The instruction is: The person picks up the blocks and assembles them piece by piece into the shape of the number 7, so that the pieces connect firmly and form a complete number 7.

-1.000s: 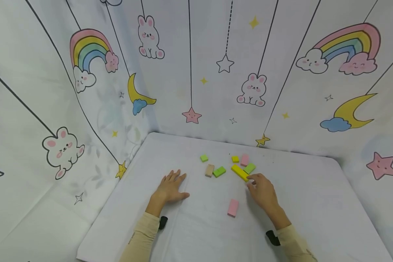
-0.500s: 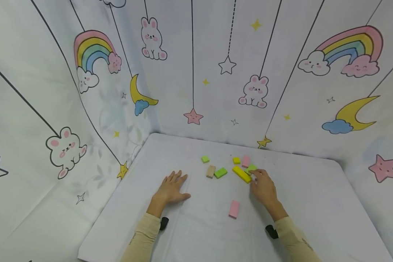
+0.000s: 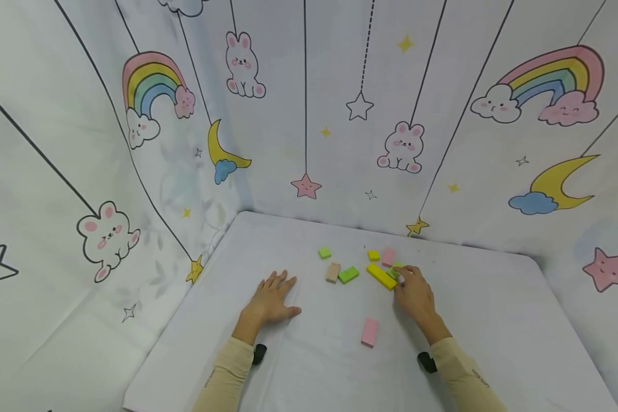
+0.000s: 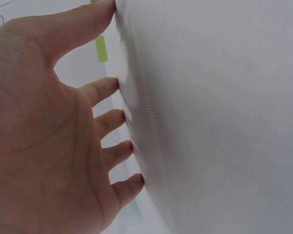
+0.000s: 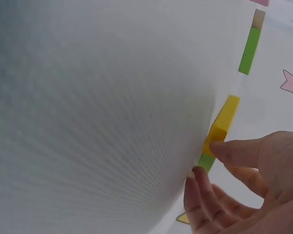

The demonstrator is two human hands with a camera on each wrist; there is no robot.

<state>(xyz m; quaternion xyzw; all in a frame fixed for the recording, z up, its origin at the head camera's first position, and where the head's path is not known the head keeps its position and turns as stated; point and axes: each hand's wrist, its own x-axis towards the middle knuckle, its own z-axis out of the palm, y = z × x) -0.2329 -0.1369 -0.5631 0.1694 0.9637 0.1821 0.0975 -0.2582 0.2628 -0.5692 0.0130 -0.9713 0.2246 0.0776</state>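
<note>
We observe the two hands well apart over a white surface (image 3: 494, 326). The left hand (image 3: 270, 300) lies with its fingers spread and holds nothing; in the left wrist view we see its fingertips pressing the covering. The right hand (image 3: 414, 293) is bent over the long yellow block (image 3: 381, 276) and the partly covered green block (image 3: 395, 272). In the right wrist view, its thumb touches the near end of the yellow piece while its other fingertips meet the green one; whether it grips either, we cannot tell. These two blocks lie side by side on the surface, right of centre. Just beyond them we note the far pink block (image 3: 388, 257) and, to its left, the small yellow block (image 3: 373, 256). Farther left, the tan block (image 3: 333, 273) lies just beside the middle green block (image 3: 348, 275), with the small green block (image 3: 324, 253) behind. Nearest the person, between the forearms, we find the near pink block (image 3: 369, 333). Behind the surface hangs a cloth (image 3: 335, 212) printed with rabbits, moons, stars and rainbows.
</note>
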